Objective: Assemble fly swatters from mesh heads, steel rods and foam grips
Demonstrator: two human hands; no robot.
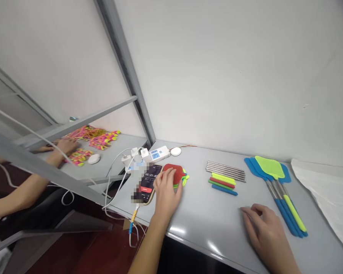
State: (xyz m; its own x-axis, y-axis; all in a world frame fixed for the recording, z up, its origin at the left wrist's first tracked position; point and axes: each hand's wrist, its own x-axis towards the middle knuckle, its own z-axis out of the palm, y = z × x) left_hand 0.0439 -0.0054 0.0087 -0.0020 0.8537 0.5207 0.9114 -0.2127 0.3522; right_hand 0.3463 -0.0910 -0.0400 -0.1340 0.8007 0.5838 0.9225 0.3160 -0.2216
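Observation:
My left hand (166, 188) lies over a red fly swatter head (173, 169), its fingers stretched out and touching the top face. Under that head, yellow-green and blue swatter heads (185, 179) partly show. My right hand (264, 228) rests on the table with loosely bent fingers apart, nothing in it. Beyond it lie several thin metal rods (225, 171) in a row. Next to them are coloured plastic handles: yellow-green (223, 179), red (223, 183), green (220, 184) and blue (224, 190). Assembled fly swatters (280, 196), blue and yellow-green, lie overlapping to the right.
A phone (150, 182) with a timer lies left of my left hand, a cable running from it. Behind are a power strip (160, 153) and a white round puck (175, 151). White sheeting (322, 190) covers the right edge. Past the metal frame (125, 57), another person's hand (67, 145) touches colourful strands.

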